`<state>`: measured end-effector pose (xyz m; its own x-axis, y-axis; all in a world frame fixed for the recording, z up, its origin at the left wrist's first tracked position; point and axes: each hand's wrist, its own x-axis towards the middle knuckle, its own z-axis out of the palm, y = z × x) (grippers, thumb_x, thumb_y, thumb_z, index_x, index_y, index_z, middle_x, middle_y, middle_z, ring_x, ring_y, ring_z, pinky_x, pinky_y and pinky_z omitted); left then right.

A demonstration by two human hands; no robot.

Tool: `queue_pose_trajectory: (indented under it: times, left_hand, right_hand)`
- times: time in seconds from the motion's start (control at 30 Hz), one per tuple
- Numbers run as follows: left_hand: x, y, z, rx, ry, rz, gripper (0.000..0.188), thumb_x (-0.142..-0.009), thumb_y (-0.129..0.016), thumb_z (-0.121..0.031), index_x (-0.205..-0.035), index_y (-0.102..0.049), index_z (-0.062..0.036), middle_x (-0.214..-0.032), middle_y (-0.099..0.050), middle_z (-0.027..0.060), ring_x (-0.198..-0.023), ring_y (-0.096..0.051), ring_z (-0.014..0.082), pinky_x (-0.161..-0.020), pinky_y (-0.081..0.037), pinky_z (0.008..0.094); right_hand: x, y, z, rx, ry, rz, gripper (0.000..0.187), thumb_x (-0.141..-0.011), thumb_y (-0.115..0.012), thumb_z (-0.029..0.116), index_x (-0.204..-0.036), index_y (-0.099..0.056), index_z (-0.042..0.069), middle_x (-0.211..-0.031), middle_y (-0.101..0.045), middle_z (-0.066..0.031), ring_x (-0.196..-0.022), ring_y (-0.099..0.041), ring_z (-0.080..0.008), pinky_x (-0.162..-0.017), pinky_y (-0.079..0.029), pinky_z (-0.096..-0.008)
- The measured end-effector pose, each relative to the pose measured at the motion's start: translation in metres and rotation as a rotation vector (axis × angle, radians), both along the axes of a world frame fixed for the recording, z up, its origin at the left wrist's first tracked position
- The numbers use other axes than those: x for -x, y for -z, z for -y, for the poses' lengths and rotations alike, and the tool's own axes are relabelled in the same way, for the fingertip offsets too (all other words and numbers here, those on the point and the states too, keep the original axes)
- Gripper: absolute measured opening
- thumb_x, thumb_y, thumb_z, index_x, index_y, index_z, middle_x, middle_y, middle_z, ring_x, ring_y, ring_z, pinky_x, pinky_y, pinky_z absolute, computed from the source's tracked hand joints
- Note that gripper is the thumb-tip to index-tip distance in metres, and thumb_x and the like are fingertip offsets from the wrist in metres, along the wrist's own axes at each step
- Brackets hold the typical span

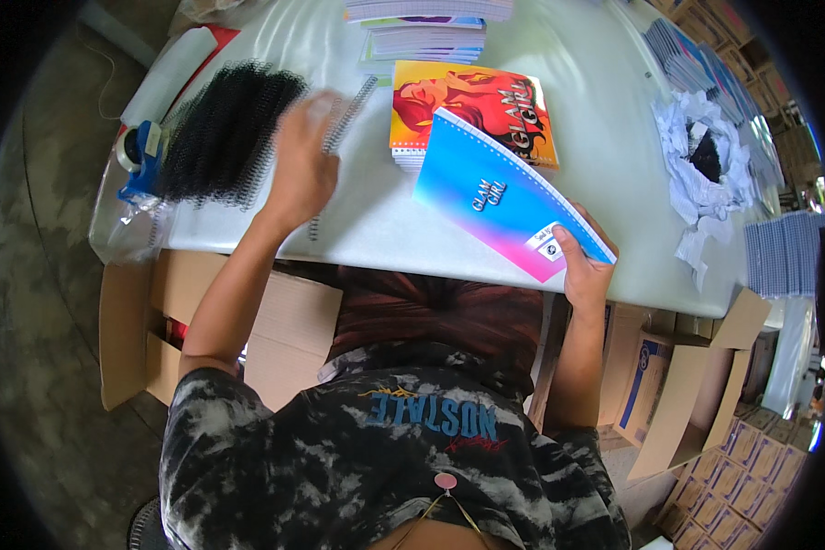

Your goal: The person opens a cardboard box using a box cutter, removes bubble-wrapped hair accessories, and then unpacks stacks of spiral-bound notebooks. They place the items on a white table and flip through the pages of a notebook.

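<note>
My left hand (306,165), a little blurred, is closed around a dark spiral binding coil (350,112) whose ends stick out above and below it. Close by on its left lies a dense heap of black binding coils (234,128). In my right hand (585,261) is a blue and pink notebook (481,188) with a row of punched holes along its upper edge, pinched at its right end with the thumb on the cover. The notebook is tilted and partly covers a stack of orange and yellow notebooks (458,101) on the table.
The pale covered table (357,211) also bears a blue tape dispenser (141,165), stacked notebooks (423,41) at the back and crumpled white paper (692,174) on the right. Open cardboard boxes (289,335) stand below its front edge. More cartons (738,481) are piled at lower right.
</note>
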<state>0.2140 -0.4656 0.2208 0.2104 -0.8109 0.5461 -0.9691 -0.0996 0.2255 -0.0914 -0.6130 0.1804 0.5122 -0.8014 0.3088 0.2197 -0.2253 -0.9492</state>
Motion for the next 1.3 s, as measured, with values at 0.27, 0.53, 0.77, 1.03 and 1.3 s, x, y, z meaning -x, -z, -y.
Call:
queue_pose_trajectory:
  times: [0.27, 0.53, 0.77, 1.03, 1.3]
  left_hand:
    - [-0.004, -0.022, -0.034, -0.568, 0.151, -0.056, 0.035, -0.064, -0.05, 0.013, -0.086, -0.064, -0.0105, -0.126, -0.048, 0.0049, -0.126, -0.035, 0.0289, -0.104, -0.028, 0.0445]
    - [-0.016, -0.041, -0.007, -0.014, 0.149, 0.356, 0.024, -0.075, -0.062, -0.002, -0.098, -0.058, -0.0086, -0.108, -0.059, 0.0069, -0.11, -0.051, 0.0273, -0.092, -0.039, 0.039]
    - [0.006, -0.041, 0.013, -0.141, 0.205, -0.489, 0.029, -0.093, -0.048, -0.029, -0.097, -0.056, -0.0016, -0.082, -0.059, 0.0122, -0.076, -0.056, 0.022, -0.074, -0.044, 0.029]
    - [0.01, -0.04, 0.018, -0.222, 0.256, -0.682, 0.031, -0.094, -0.048, -0.03, -0.09, -0.055, 0.0, -0.08, -0.054, 0.0038, -0.072, -0.046, 0.0099, -0.068, -0.04, 0.0237]
    - [-0.003, -0.052, 0.02, -0.261, 0.301, -0.904, 0.018, -0.088, -0.059, -0.019, -0.092, -0.057, -0.0015, -0.079, -0.055, 0.0013, -0.07, -0.047, 0.0071, -0.066, -0.042, 0.0216]
  right_hand:
    - [0.005, 0.0, -0.003, 0.08, 0.049, -0.04, 0.027, -0.082, -0.063, 0.002, -0.107, -0.06, -0.007, -0.094, -0.064, -0.0077, -0.084, -0.057, -0.0099, -0.078, -0.045, -0.0233]
    - [-0.01, 0.001, -0.003, 0.067, 0.004, -0.019, 0.028, -0.081, -0.062, 0.0, -0.109, -0.059, -0.007, -0.099, -0.064, -0.0095, -0.086, -0.058, -0.0104, -0.079, -0.046, -0.0237]
    - [-0.02, -0.001, -0.008, 0.077, -0.019, 0.011, 0.029, -0.082, -0.062, 0.0, -0.11, -0.058, -0.006, -0.104, -0.064, -0.0111, -0.089, -0.058, -0.0111, -0.081, -0.046, -0.024]
    - [-0.02, -0.004, -0.008, 0.035, -0.073, 0.035, 0.029, -0.082, -0.061, -0.001, -0.11, -0.058, -0.006, -0.103, -0.064, -0.0112, -0.089, -0.058, -0.0108, -0.081, -0.046, -0.0241]
    - [-0.018, -0.01, -0.005, 0.127, -0.187, 0.013, 0.027, -0.082, -0.062, -0.001, -0.108, -0.06, -0.004, -0.099, -0.066, -0.0121, -0.088, -0.06, -0.0128, -0.08, -0.047, -0.0248]
